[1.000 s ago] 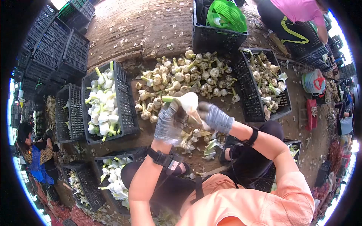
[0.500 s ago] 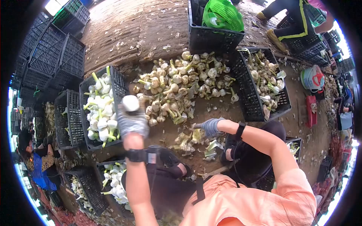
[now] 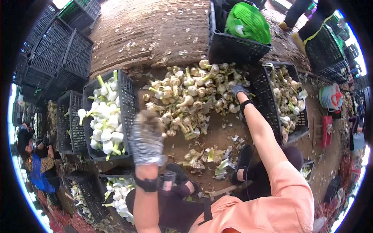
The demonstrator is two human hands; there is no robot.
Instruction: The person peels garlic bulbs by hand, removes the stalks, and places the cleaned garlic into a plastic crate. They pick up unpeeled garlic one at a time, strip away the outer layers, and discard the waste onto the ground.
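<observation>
The right gloved hand [image 3: 237, 89] is set against the far right part of the heap of garlic bulbs [image 3: 192, 91], while the left hand [image 3: 146, 138], motion-blurred, is held beside the black crate [image 3: 127, 99] where white bulbs [image 3: 106, 134] are piled, and whether either grip is spread or pinching cannot be told.

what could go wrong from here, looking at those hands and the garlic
A pale bulb at the left edge of the crate of white garlic could drop outside it.

The right hand is at the edge of the garlic pile; pulling one out might send neighbours rolling.

Loose peelings lie on the floor near the shoes, so standing up there might mean a slip.
</observation>
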